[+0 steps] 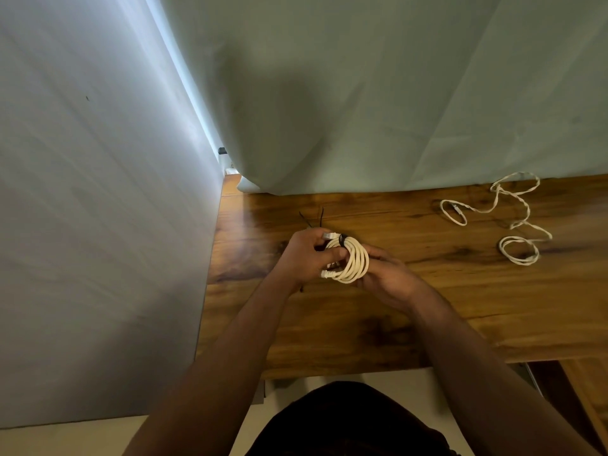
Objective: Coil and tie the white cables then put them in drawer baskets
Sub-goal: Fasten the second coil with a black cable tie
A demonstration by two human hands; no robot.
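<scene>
Both hands meet above the left half of the wooden table (460, 307), about midway between its near and far edges; between them they hold a coiled white cable (353, 261), wound into several tight loops and lifted just clear of the wood. The left hand (304, 255) grips the coil's left side, fingers curled round the strands and thumb pressed near the top; the right hand (388, 274) cups the coil from the right and underneath, its fingers bent behind the loops, so both hands are closed on the cable. A black tie (342, 240) wraps the strands at the top of the coil, just beside the left thumb; whether it is fully fastened I cannot tell. One white plug sticks out at the top beside the tie, another at the coil's lower left.

A few spare black ties (316, 218) lie on the wood just beyond the hands, toward the far edge. A loose white cable (513, 218) sprawls in untidy bends near the far right corner, well apart from the hands. A pale green curtain (362, 93) hangs along the far edge; a white wall (82, 225) runs along the left edge.
</scene>
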